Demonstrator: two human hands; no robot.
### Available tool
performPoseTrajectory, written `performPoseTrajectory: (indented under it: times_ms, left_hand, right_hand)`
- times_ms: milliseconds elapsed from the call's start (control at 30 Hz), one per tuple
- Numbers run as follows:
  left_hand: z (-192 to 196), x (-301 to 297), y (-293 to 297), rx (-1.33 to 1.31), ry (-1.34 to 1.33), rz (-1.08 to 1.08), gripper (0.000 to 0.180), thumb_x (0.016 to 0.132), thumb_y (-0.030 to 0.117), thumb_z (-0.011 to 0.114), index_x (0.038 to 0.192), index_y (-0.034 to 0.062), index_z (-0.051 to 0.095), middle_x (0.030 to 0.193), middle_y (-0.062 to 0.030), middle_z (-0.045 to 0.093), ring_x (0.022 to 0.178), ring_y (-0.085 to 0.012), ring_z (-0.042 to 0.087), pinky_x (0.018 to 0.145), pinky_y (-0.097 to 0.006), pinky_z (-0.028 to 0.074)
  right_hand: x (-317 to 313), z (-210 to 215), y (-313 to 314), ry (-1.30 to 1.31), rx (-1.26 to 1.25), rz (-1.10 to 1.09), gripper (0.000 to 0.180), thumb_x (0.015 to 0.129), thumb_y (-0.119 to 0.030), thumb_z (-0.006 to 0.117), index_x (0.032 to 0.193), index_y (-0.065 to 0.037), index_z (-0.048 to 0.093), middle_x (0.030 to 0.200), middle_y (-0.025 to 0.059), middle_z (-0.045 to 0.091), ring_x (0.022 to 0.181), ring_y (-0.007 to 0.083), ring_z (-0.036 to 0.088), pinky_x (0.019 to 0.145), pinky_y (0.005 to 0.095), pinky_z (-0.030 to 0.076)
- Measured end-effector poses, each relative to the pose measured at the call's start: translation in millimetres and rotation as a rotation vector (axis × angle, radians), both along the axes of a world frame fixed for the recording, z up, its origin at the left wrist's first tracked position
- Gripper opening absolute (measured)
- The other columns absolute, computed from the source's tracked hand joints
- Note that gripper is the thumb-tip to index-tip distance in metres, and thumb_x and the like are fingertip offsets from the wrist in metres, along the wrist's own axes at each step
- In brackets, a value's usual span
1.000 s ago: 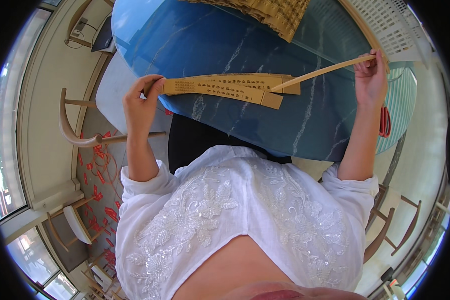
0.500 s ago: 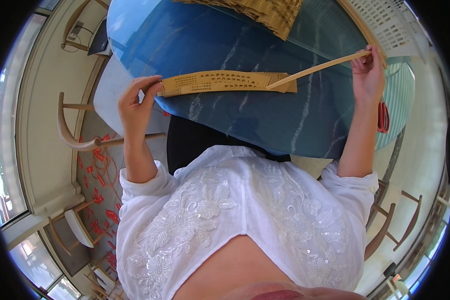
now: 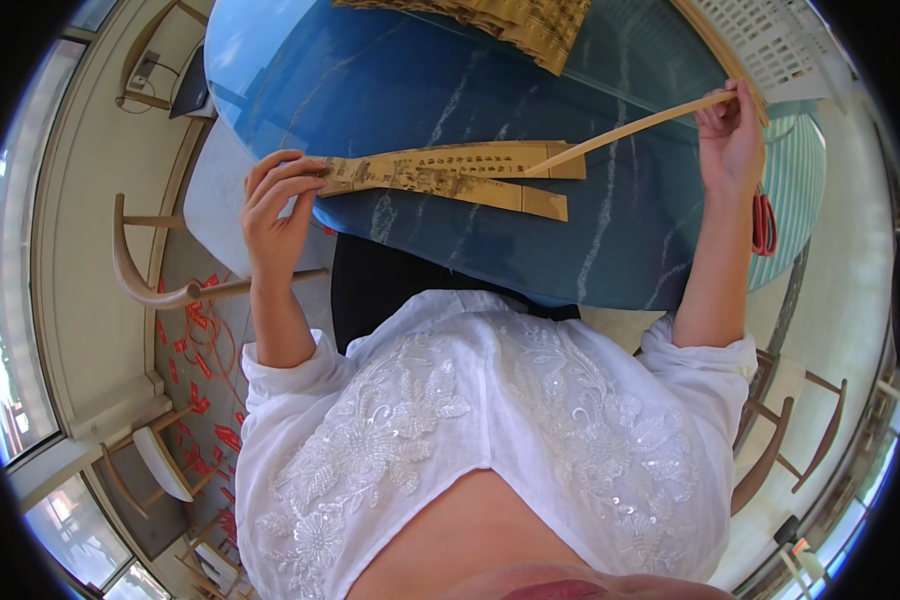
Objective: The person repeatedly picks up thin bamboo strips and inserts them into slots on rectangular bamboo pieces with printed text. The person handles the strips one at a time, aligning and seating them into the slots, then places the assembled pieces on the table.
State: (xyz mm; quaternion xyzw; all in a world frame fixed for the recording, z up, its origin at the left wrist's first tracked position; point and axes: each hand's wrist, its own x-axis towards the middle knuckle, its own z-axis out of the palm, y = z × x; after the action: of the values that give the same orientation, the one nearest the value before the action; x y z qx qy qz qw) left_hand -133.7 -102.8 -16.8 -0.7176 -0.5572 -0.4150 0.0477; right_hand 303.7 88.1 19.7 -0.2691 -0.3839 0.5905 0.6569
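Note:
At the left side of the table, my left hand pinches the left end of a folded gold paper strip with dark lettering. From that grip the paper spreads into two narrow layers: one lies farther away, and the lower layer angles toward me on the right. My right hand, at the table's right, is closed around the far end of a slim light wooden stick. The stick slants down to the left, and its tip rests at the right part of the upper layer.
Beneath everything is a glossy blue marbled table. Pleated gold paper lies at its far side. A white perforated basket stands at the far right, and a red-handled tool lies below my right hand. A wooden chair is at left.
The gold paper has parted into two layers, the lower one swinging toward me. My left fingers have shifted on its end. The stick stays in my right hand, its tip slightly further left.

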Motion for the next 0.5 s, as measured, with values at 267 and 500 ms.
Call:
performPoseTrajectory:
  times_ms: [267, 500]
  left_hand:
    - [5, 10, 0, -0.185, 0.190, 0.011, 0.021, 0.074, 0.006, 0.078, 0.093, 0.0119, 0.071, 0.117, -0.0007, 0.069, 0.126, -0.0268, 0.051, 0.105, -0.044, 0.034]
    - [24, 90, 18, -0.248, 0.307, -0.290, 0.031, 0.075, 0.017, 0.080, 0.104, 0.0137, 0.071, 0.119, -0.0015, 0.066, 0.126, -0.0270, 0.051, 0.104, -0.044, 0.035]
  right_hand:
    - [1, -3, 2, -0.073, 0.008, -0.091, 0.024, 0.102, -0.020, 0.054, 0.090, 0.000, 0.058, 0.063, 0.0045, 0.047, 0.057, 0.0123, 0.041, 0.057, 0.0261, 0.035]
    - [4, 0, 1, -0.065, 0.036, -0.082, 0.023, 0.101, -0.019, 0.054, 0.089, 0.000, 0.058, 0.063, 0.0045, 0.049, 0.057, 0.0123, 0.042, 0.056, 0.0260, 0.035]
